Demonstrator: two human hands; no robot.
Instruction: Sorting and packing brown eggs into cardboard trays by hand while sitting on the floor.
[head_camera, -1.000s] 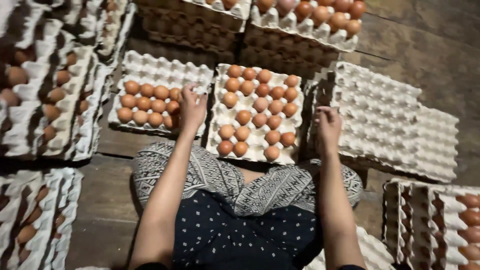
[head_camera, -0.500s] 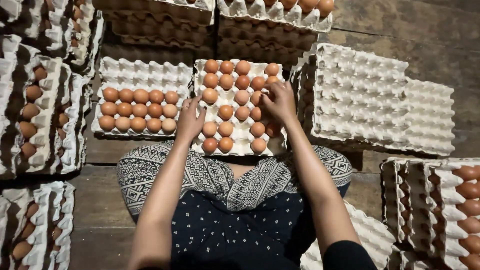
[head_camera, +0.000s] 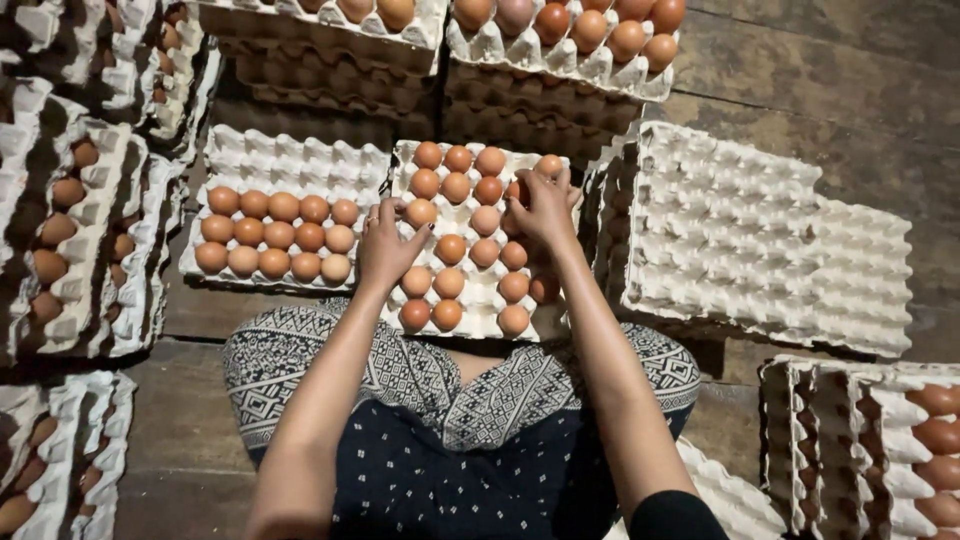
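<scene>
A white pulp egg tray (head_camera: 482, 299) lies on the wooden floor just beyond my knees, with several brown eggs (head_camera: 450, 248) in it. My left hand (head_camera: 388, 245) rests on the tray's left side, fingertips touching an egg (head_camera: 421, 212). My right hand (head_camera: 545, 208) reaches over the tray's right columns, fingers curled around eggs near the top right corner; an egg (head_camera: 550, 165) shows at its fingertips. Whether either hand truly grips an egg is unclear. A second tray (head_camera: 290, 160) to the left holds three rows of brown eggs.
A stack of empty trays (head_camera: 760, 240) sits to the right. Filled tray stacks (head_camera: 560, 60) stand at the far side, more on edge at the left (head_camera: 70, 220) and lower right (head_camera: 870, 450). My patterned skirt (head_camera: 450, 420) covers my lap.
My right hand came in from the empty trays on the right onto the middle tray's right side. My left hand shifted slightly onto the same tray's left edge.
</scene>
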